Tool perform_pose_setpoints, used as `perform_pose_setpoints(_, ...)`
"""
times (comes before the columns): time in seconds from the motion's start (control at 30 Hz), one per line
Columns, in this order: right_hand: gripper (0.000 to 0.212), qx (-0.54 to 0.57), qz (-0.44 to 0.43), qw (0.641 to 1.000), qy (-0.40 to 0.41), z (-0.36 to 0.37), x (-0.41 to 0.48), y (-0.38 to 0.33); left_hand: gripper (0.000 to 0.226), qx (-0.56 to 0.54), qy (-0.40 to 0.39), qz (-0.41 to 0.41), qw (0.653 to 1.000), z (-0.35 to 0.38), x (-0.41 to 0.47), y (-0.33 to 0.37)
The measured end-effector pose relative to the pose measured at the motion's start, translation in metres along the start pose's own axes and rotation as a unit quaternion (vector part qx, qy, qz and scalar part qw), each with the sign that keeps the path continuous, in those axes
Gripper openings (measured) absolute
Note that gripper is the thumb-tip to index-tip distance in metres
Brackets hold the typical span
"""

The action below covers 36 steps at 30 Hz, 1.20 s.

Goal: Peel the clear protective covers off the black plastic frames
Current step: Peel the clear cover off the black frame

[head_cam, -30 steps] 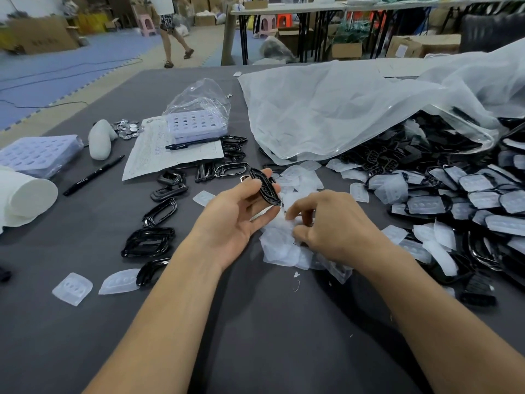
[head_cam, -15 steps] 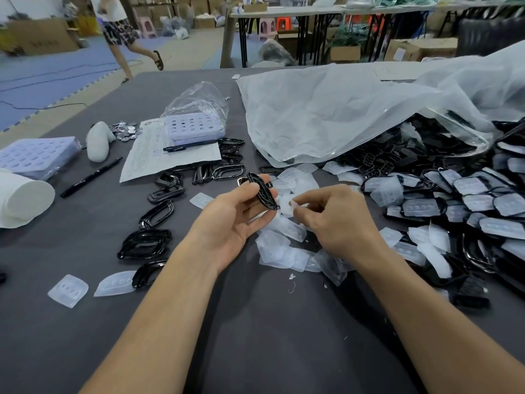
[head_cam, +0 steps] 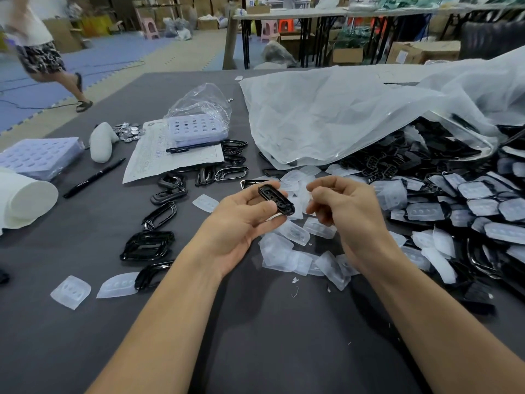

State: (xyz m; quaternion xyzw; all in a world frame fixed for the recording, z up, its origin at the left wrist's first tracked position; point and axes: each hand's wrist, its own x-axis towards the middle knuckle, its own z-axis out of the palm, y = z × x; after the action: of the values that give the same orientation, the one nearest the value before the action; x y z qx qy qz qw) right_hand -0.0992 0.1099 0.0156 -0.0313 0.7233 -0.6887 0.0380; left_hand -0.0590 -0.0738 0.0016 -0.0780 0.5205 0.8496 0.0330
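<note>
From my remote seat I see the left hand [head_cam: 241,223] holding one frame [head_cam: 275,199], a glossy black plastic oval with cut-outs along its length, pinched between thumb and curled fingers above the table [head_cam: 255,336], which is covered in matte dark grey cloth. The right hand [head_cam: 352,214] hovers just beside it with fingers curled inward and thumb near the forefinger. I cannot tell whether it pinches anything, since clear plastic lies right behind it. Below both hands is a pile of covers [head_cam: 284,251], thin, frosted, rounded blisters with small dimples. Three more loose blisters lie to the left, two near the table edge [head_cam: 71,291] and one by the left thumb [head_cam: 206,202]. Bare frames [head_cam: 147,245] are scattered left of the hands. I count about eight, though some are stacked, so I cannot be exact. At right lies a heap [head_cam: 468,206] of frames with their blisters on, spilling from one big, crinkled, translucent bag [head_cam: 341,118]. Farther left I count two lavender trays [head_cam: 39,156] with rows of round holes, two black pens [head_cam: 93,177], one printed sheet [head_cam: 159,157], one white roll [head_cam: 25,200] and a small cluster of shiny metal discs [head_cam: 127,132].
</note>
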Motion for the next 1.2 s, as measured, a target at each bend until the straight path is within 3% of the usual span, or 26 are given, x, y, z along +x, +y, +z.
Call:
perform_pose_setpoints(0.23,0.003,0.04,0.007,0.997,-0.067,0.001,0.0,-0.002,0.038,0.011,-0.013,0.009,1.0,0.0,0.0,-0.001)
perform_pose_setpoints(0.4,0.021,0.007,-0.01,0.993,-0.119,0.002,-0.007,-0.002,0.041,-0.003,-0.02,0.012,1.0,0.0,-0.001,-0.002)
perform_pose_setpoints(0.57,0.009,0.034,-0.015,0.994,-0.104,0.001,-0.006,-0.004,0.04,0.005,-0.019,0.009,1.0,0.0,0.0,-0.002)
perform_pose_setpoints(0.8,0.017,-0.048,-0.043,0.998,0.013,-0.003,0.003,0.004,0.038,0.01,-0.019,0.011,1.0,0.002,0.0,-0.002)
perform_pose_setpoints(0.93,0.024,-0.066,-0.109,0.99,0.052,-0.001,0.001,0.002,0.037,0.016,-0.022,0.011,1.0,0.003,-0.001,-0.003)
perform_pose_setpoints(1.07,0.023,-0.126,-0.155,0.979,0.025,0.009,-0.007,0.002,0.037,-0.001,-0.037,0.006,0.999,0.003,-0.002,-0.002)
perform_pose_setpoints(1.2,0.012,-0.078,-0.121,0.989,-0.039,0.013,-0.011,-0.002,0.039,-0.04,-0.047,0.015,0.998,0.0,-0.003,0.002)
